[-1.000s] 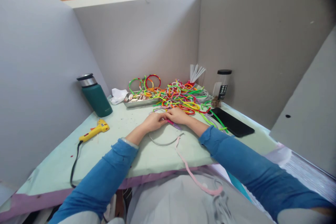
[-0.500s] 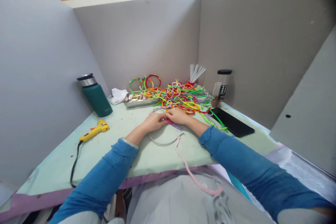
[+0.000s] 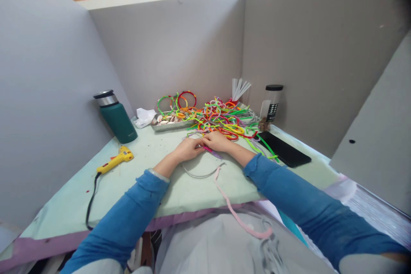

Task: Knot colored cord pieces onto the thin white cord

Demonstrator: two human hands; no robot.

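My left hand [image 3: 189,150] and my right hand [image 3: 215,141] meet at the middle of the table, fingers pinched together around a purple and pink fuzzy strip [image 3: 212,152]. Part of that strip is hidden by the fingers. Just below them a thin grey band [image 3: 201,177] curves over the cloth. From its right end a pink fuzzy strip [image 3: 227,198] runs over the table edge onto my lap. Beyond my hands lies a tangled heap of coloured fuzzy stems [image 3: 221,115].
A yellow glue gun [image 3: 114,160] with a black cord and a green bottle [image 3: 118,122] are on the left. A metal tray [image 3: 173,126] of small pieces is at the back. On the right are a black phone-like slab [image 3: 284,150] and a clear jar [image 3: 270,107].
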